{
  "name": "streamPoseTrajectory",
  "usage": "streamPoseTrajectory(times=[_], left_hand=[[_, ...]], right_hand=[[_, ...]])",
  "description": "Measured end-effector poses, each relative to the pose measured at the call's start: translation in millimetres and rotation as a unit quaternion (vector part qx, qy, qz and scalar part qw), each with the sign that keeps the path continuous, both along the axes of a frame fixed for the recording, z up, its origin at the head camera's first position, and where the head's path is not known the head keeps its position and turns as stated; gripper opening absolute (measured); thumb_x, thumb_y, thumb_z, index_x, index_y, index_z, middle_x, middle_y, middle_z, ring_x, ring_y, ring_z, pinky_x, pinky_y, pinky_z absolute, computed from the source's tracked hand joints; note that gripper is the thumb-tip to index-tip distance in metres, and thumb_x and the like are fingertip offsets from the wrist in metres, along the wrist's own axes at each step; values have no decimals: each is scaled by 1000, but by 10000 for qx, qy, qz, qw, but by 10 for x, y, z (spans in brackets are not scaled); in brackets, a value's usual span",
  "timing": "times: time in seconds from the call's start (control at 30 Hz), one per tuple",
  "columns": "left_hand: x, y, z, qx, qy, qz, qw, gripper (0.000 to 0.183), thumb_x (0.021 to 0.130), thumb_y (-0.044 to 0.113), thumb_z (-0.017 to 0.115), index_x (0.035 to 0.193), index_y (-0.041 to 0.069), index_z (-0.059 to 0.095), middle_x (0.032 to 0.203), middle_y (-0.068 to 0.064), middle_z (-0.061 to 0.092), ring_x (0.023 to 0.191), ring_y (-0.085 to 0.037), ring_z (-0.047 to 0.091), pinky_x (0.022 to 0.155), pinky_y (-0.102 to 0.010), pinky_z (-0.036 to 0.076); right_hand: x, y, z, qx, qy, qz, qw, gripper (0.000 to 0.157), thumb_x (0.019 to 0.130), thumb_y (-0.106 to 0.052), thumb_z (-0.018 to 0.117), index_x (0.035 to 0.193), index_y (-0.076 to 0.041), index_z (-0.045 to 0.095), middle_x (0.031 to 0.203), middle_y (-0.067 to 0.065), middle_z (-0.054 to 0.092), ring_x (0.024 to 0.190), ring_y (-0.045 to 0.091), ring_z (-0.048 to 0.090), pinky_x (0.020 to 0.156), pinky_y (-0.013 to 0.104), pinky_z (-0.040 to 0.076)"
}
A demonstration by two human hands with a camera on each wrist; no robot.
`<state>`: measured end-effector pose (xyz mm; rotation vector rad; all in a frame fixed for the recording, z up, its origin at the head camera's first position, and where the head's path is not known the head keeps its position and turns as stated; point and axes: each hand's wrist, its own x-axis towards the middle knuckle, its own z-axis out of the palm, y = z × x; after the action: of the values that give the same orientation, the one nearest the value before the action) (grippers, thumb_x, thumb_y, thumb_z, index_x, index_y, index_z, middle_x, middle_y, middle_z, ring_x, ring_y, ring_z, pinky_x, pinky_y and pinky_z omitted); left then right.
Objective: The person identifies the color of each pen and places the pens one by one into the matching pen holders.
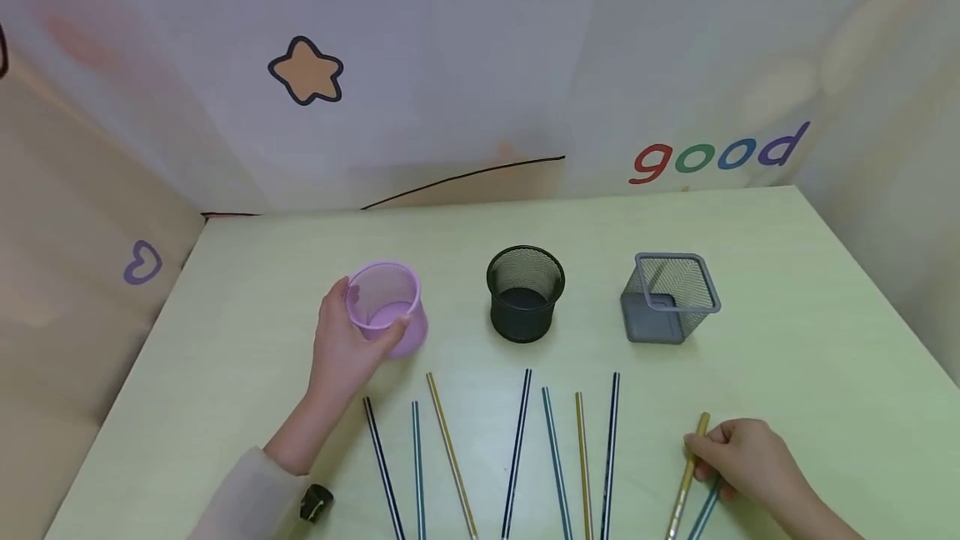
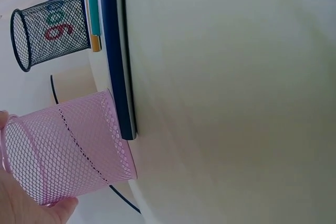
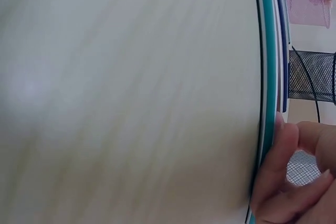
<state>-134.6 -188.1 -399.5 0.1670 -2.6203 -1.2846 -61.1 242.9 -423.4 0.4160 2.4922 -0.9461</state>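
My left hand [image 1: 348,348] grips the rim of a pink mesh pen holder [image 2: 79,145], thumb on the near side and fingers round the far left. The holder stands at the left of the table. At the right front, my right hand [image 1: 753,461] pinches a yellow pencil [image 1: 682,490] near its far end, between thumb and fingers. A teal pencil [image 1: 703,513] lies beside it, its far end partly hidden under that hand. In the right wrist view, the fingers [image 3: 278,166] are right at a teal pencil [image 3: 269,72] on the tabletop.
A black round mesh holder [image 1: 522,319] stands at the middle, a grey square mesh one [image 1: 652,322] to its right. Between the hands lie several blue, teal and yellow pencils, such as a dark blue pencil [image 1: 516,457]. White sheeting [image 1: 465,65] walls the table [image 1: 810,315].
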Motion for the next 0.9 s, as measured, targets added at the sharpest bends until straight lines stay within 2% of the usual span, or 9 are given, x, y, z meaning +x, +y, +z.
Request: streamPoseTrajectory(times=[0.2, 0.7, 0.9], left_hand=[[10, -5, 4, -37, -211, -44, 9998, 96, 77, 31, 77, 146, -4, 20, 142, -24, 34, 128, -40, 40, 104, -56, 39], [-18, -13, -8, 25, -172, -43, 9998, 95, 77, 29, 77, 146, -3, 20, 143, -23, 34, 130, -39, 38, 105, -56, 37], [-15, -11, -2, 24, -183, -43, 9998, 95, 77, 29, 77, 145, -4, 20, 142, -24, 34, 129, -39, 39, 105, -56, 37]], right_hand=[[31, -14, -1, 23, -25, -32, 10000, 26, 87, -24, 61, 69, -5, 64, 57, -4, 62, 44, 12, 51, 44, 24, 42], [56, -39, 9, -175, 238, -84, 9995, 23, 86, -22, 59, 72, -5, 65, 59, -3, 64, 44, 13, 54, 42, 25, 43], [86, -61, 37, -311, 320, -198, 9988, 23, 88, -20, 57, 76, -2, 63, 61, -1, 65, 45, 14, 56, 42, 27, 48]])
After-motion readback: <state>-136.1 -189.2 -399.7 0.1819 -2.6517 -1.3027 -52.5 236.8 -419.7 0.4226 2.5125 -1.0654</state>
